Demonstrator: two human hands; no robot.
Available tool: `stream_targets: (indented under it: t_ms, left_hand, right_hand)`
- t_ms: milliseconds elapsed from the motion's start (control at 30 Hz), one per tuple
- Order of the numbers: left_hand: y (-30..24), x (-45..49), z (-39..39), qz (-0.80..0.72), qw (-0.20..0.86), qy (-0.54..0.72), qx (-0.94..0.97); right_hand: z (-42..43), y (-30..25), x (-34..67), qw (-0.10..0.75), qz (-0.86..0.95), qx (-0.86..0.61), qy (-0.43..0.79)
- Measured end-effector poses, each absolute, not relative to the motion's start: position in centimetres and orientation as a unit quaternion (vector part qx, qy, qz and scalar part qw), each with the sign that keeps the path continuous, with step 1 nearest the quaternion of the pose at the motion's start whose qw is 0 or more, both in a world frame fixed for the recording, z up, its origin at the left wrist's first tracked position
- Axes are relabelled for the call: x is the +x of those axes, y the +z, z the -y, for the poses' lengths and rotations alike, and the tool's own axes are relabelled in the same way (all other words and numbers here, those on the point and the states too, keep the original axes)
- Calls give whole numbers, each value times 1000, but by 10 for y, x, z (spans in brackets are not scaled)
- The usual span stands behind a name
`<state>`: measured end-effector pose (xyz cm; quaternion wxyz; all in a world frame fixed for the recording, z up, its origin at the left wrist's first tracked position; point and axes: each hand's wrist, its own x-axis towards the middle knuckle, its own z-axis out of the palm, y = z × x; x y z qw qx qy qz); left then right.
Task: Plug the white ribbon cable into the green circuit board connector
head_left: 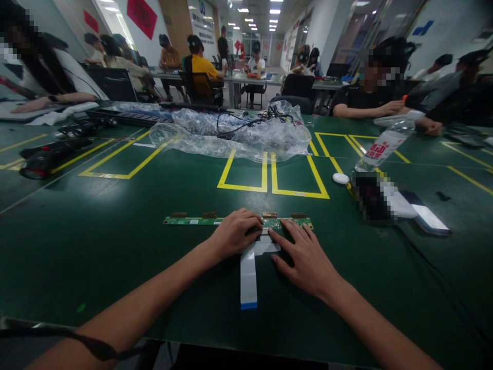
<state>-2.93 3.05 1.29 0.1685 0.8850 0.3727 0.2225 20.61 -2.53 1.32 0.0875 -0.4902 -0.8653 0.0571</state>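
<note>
A long, narrow green circuit board (192,221) lies crosswise on the dark green table, with several brown tabs along its far edge. From its middle a white flat ribbon cable (248,280) with a blue end runs toward me, folded near the board. My left hand (233,234) is curled over the board's middle, its thumb and fingers closed at the cable where it meets the connector (265,231). Spread fingers of my right hand (306,257) rest on the board's right part, the index tip beside the connector. The exact contact under my left fingers is hidden.
Clear plastic wrapping (239,136) with black cables lies beyond the board. On the right are a tilted bottle (385,146), a white round object (340,178) and a phone (427,218). Yellow tape (300,194) marks the tabletop. Other people sit across and around the room.
</note>
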Motion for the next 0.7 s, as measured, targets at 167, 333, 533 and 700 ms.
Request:
stream_targets:
  t_ms: [167,333,533,700]
  left_hand:
    - [10,-30,-32,-370,172,233,883]
    - [10,-29,-32,-373,163,240,881]
    - [9,-28,-30,-382,157,235,880]
    - [7,-26,-25,-386,127,218,887]
  right_hand:
    - [24,13,205,101,865,-488,53]
    - [24,12,206,105,866,-487,52]
    - [23,13,205,97,864,-491,54]
    - [23,15,208,93,871,-480,54]
